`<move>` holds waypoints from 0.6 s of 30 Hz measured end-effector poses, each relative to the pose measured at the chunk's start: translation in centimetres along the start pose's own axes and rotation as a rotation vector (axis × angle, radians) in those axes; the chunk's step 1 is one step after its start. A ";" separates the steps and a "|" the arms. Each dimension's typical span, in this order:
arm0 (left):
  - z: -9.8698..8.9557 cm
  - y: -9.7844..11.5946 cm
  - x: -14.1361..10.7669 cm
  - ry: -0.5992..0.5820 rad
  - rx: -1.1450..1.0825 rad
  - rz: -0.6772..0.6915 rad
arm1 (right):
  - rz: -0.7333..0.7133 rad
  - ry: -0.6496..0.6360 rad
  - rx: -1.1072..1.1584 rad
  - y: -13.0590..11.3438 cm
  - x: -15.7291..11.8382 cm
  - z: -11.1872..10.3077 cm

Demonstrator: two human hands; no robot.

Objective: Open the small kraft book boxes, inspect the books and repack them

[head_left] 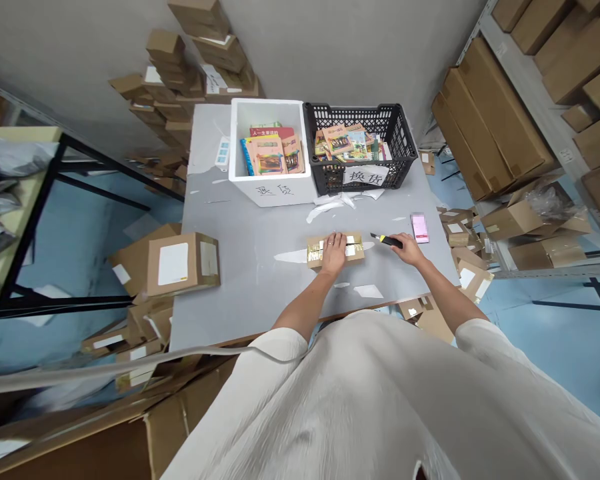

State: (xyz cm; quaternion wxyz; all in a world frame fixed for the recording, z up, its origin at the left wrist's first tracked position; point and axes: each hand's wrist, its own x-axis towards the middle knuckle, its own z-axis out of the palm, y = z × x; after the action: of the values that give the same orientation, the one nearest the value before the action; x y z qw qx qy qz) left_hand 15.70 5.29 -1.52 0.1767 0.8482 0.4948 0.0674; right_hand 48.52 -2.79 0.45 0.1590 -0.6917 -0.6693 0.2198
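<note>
A small cardboard box [355, 256] with shiny tape and white label strips lies on the grey table [240, 267]. My left hand [334, 252] rests on top of it, fingers stretched toward its far edge. To the right of the box, my right hand [408, 249] is closed around a black and yellow utility knife [391, 241]. Its blade points left toward the box, apart from it. A phone [420, 228] with a pink screen lies just beyond my right hand.
At the table's back stand a white foam box [273, 191] and a black plastic crate [407, 157], both holding books. A larger carton [173, 267] sits at the left edge. Paper scraps [369, 291] lie about. Cardboard piles and shelves [520, 133] surround the table; a pale cord [145, 363] crosses at lower left.
</note>
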 end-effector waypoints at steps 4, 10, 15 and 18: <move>-0.3 0.2 0.0 0.011 0.013 0.000 | 0.020 0.004 0.035 -0.6 -0.6 1.1; -1.4 1.8 -0.5 0.045 0.024 -0.006 | 0.007 0.014 0.138 -1.8 -0.8 2.5; -2.3 2.6 0.9 -0.006 0.003 0.038 | -0.041 -0.042 0.096 -2.1 -0.7 2.1; -2.4 2.6 1.7 -0.081 0.003 0.035 | -0.067 -0.097 0.044 -2.3 -0.7 2.2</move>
State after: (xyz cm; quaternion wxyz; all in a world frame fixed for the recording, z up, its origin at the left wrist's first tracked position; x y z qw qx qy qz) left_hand 17.97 6.17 1.60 0.1945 0.8588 0.4726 0.0352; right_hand 45.42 -3.51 -0.23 0.1491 -0.6537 -0.6940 0.2624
